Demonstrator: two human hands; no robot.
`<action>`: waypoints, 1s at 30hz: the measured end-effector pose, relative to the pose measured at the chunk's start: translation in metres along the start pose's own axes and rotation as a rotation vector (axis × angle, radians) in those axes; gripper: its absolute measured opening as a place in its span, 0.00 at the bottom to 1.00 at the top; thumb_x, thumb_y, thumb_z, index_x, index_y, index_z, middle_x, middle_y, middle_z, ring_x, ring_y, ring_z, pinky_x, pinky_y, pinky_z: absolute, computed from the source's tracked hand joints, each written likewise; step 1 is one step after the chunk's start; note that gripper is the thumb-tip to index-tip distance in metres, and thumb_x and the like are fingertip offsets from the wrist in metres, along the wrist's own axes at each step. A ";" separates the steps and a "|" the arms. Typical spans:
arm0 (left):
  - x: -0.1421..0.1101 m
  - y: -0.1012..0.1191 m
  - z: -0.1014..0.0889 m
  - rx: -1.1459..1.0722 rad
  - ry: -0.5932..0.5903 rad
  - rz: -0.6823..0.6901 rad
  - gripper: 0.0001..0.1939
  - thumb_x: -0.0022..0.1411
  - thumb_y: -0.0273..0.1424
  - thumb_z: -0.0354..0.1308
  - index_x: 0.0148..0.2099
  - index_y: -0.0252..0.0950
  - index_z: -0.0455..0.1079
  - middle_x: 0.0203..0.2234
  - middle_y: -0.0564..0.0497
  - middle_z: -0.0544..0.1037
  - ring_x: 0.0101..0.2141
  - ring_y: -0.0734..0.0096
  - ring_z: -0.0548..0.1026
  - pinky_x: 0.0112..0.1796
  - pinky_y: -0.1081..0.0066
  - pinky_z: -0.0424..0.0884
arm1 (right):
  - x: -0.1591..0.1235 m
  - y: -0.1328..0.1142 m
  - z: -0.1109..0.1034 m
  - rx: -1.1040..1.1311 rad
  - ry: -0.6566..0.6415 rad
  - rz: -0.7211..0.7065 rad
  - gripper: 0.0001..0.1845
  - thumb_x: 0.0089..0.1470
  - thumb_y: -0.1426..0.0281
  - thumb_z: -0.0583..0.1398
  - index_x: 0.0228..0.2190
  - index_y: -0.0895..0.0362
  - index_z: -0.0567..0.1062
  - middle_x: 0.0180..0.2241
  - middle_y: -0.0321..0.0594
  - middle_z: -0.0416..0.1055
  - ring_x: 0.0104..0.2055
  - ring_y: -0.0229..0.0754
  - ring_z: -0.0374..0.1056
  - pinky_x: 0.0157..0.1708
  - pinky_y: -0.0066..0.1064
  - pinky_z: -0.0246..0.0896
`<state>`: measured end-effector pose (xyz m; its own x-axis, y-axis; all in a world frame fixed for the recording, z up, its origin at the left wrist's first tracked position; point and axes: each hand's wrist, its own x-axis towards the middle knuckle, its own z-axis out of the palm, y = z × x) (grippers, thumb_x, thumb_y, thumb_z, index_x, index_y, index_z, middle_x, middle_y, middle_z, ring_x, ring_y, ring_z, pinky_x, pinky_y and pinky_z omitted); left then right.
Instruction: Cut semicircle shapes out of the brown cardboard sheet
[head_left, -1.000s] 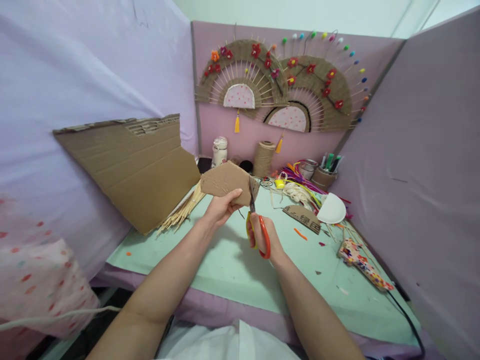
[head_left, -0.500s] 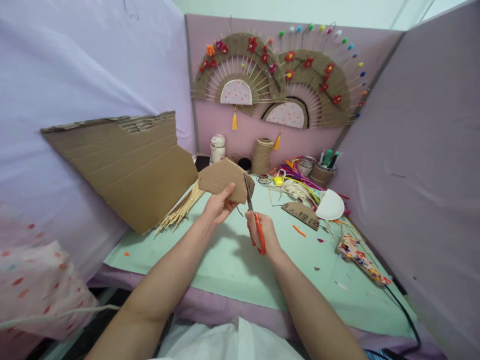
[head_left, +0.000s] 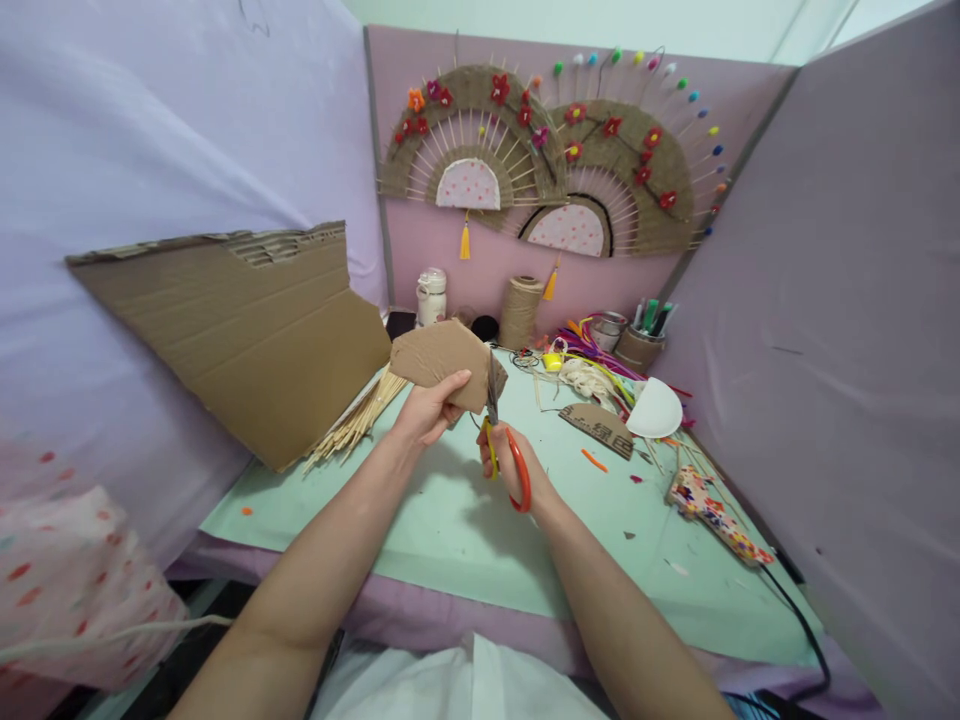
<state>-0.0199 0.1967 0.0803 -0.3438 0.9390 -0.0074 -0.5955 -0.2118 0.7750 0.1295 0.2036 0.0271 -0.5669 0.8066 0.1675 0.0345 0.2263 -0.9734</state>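
Note:
My left hand (head_left: 429,410) grips a small brown cardboard piece (head_left: 439,353) by its lower edge, holding it above the green table mat (head_left: 450,520). My right hand (head_left: 514,470) is closed round the orange and yellow handles of a pair of scissors (head_left: 502,440). The blades point up and bite into the right edge of the cardboard piece. Both forearms reach in from the bottom of the view.
A large corrugated cardboard sheet (head_left: 240,310) leans on the left wall over a bundle of bamboo sticks (head_left: 356,420). At the back stand a twine spool (head_left: 523,310), a white jar (head_left: 430,295) and a pen cup (head_left: 641,345). A white half-disc (head_left: 654,408), cardboard scrap (head_left: 600,425) and glue gun (head_left: 709,510) lie right.
The scissor blades have closed further into the cardboard piece. Both hands and the piece have shifted slightly left and up in view as the head moved.

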 end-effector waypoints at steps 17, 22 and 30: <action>0.002 -0.003 -0.001 -0.007 0.066 0.118 0.20 0.44 0.27 0.70 0.41 0.35 0.72 0.35 0.51 0.79 0.35 0.70 0.76 0.34 0.72 0.74 | 0.001 -0.009 -0.008 0.065 -0.082 0.107 0.35 0.49 0.36 0.47 0.28 0.57 0.65 0.22 0.33 0.60 0.20 0.34 0.58 0.22 0.29 0.58; 0.003 -0.002 -0.004 0.104 0.071 0.148 0.23 0.41 0.28 0.71 0.42 0.34 0.72 0.39 0.48 0.79 0.37 0.67 0.76 0.34 0.71 0.74 | 0.003 -0.009 -0.007 0.063 -0.051 0.151 0.36 0.47 0.35 0.49 0.27 0.57 0.66 0.22 0.33 0.61 0.20 0.34 0.59 0.22 0.30 0.59; -0.002 -0.001 -0.002 0.063 -0.048 -0.037 0.19 0.43 0.25 0.70 0.40 0.34 0.72 0.35 0.49 0.79 0.32 0.69 0.76 0.30 0.73 0.74 | 0.002 -0.004 -0.009 0.032 -0.017 0.030 0.35 0.51 0.37 0.45 0.29 0.57 0.66 0.23 0.34 0.62 0.21 0.34 0.60 0.24 0.28 0.60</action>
<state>-0.0198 0.1949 0.0785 -0.2864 0.9581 -0.0073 -0.5599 -0.1611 0.8127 0.1356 0.2094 0.0329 -0.5799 0.8033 0.1354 0.0259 0.1844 -0.9825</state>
